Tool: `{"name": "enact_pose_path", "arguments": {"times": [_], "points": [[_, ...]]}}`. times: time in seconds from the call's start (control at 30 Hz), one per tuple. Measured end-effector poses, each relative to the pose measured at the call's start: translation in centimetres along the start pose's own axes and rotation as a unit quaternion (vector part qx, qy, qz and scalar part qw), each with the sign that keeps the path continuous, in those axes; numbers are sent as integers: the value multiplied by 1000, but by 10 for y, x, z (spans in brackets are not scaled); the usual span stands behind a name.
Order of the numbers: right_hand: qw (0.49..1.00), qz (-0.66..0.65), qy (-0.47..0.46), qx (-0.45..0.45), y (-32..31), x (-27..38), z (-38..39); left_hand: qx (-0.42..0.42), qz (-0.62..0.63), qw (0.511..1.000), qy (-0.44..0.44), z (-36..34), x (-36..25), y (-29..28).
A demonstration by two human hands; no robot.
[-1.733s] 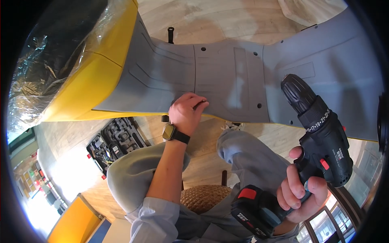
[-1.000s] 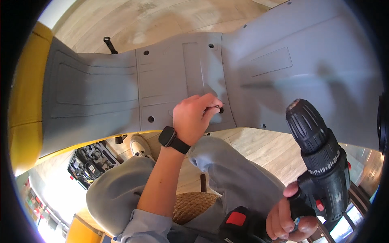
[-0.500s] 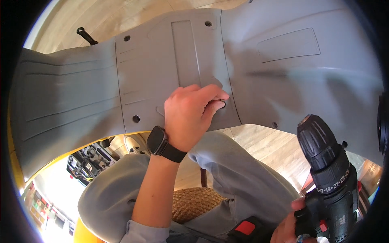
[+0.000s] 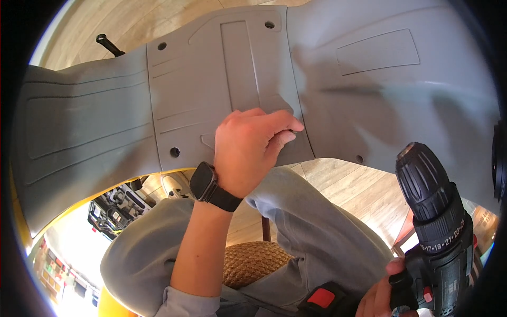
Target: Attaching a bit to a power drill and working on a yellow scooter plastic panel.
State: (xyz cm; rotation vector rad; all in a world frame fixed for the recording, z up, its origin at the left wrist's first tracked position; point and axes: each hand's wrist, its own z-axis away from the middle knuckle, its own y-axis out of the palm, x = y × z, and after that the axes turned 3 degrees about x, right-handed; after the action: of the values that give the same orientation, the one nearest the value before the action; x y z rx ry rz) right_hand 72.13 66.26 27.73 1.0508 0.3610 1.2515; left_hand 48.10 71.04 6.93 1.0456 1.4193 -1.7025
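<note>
Fingertips (image 4: pixel 296 124) of your left hand (image 4: pixel 245 148) were pinched together on a small dark piece (image 4: pixel 292 131), too little of it showing to name, over the grey panel (image 4: pixel 200 95), just on the 9 o'clock side of a seam (image 4: pixel 292 53); whether the piece touched the panel, I could not tell. Your right hand (image 4: pixel 376 300), partly cut off by the lower edge, was wrapped round the handle of a black drill (image 4: pixel 449 274). From the pinch, the drill's chuck (image 4: pixel 423 179) lay a little past 3 o'clock, well apart, and its long axis leaned to between 11 and 12 o'clock, so the nose pointed past the piece rather than at it. Your left hand was the nearer one and hid the panel surface beneath it. Toward 4 o'clock a small hole (image 4: pixel 360 158) sat near the panel's edge. Other holes lay near 9 (image 4: pixel 175 152), 10 (image 4: pixel 162 46) and 12 o'clock (image 4: pixel 270 25), a black peg (image 4: pixel 110 45) jutted beyond at 10, an open tool case (image 4: pixel 116 211) rested at 8, and your knee (image 4: pixel 282 193) rose at 6.
</note>
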Motion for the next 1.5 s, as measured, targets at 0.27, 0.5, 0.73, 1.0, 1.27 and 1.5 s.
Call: {"name": "enact_pose_path", "arguments": {"times": [0.27,0.5,0.73,1.0,1.27,1.5], "points": [[1000,-3,-20,-6,0,-10,5,-18,-29,997,71,3,0,12],[999,4,-31,-7,-1,-11,8,-119,195,969,-90,2,-9,13],[999,9,-27,-25,-6,-6,-1,-224,359,899,-113,-8,-13,-1],[998,-2,-20,-59,-19,2,-18,-334,296,885,-134,-9,7,7],[997,4,-30,-71,-25,4,-18,-379,365,846,-84,-1,21,4],[996,5,-30,-81,-22,1,-21,-366,384,843,-85,-4,15,4]]}}
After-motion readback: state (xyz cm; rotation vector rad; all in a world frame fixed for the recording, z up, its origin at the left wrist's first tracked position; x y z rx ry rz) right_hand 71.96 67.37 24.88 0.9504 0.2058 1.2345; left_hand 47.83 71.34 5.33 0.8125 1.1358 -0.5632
